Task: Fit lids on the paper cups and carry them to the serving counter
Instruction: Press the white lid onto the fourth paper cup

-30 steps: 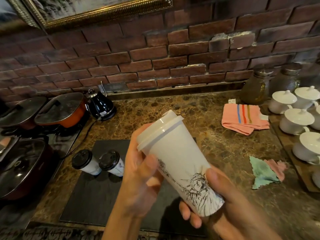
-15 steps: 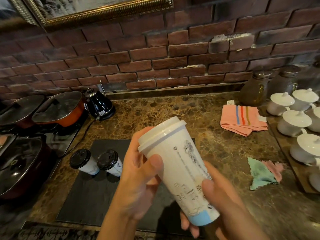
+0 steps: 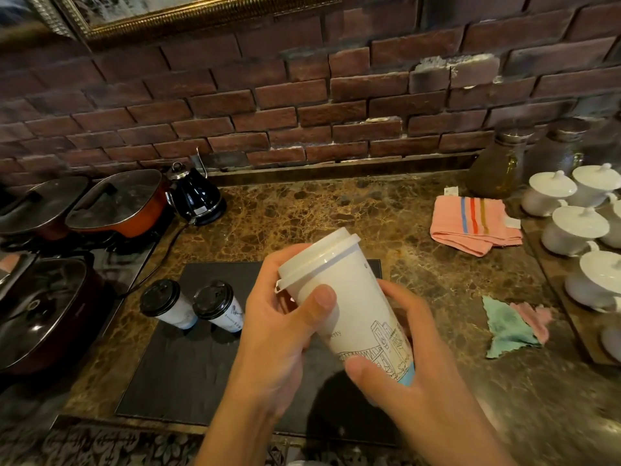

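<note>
Worktop [image 3: 336,210], brown marble: it carried everything listed below.
Dark mat [image 3: 188,358]: it lay flat under my hands.
Pots [image 3: 114,206]: three lidded, far left, well clear.
Lidded white cups [image 3: 571,227]: grouped on a board, far right.
Tall white paper cup [image 3: 349,307]: held tilted above the mat, white lid [image 3: 319,260] on top. Since half a second ago it had turned; a line-drawn building now faced me, and the lid's tab showed at left.
Left hand [image 3: 279,334]: grip curled round the upper cup, thumb on its wall.
Right hand [image 3: 413,375]: grip wrapped round the base.
Two black-lidded cups [image 3: 191,307]: upright on the mat, unmoved.
</note>
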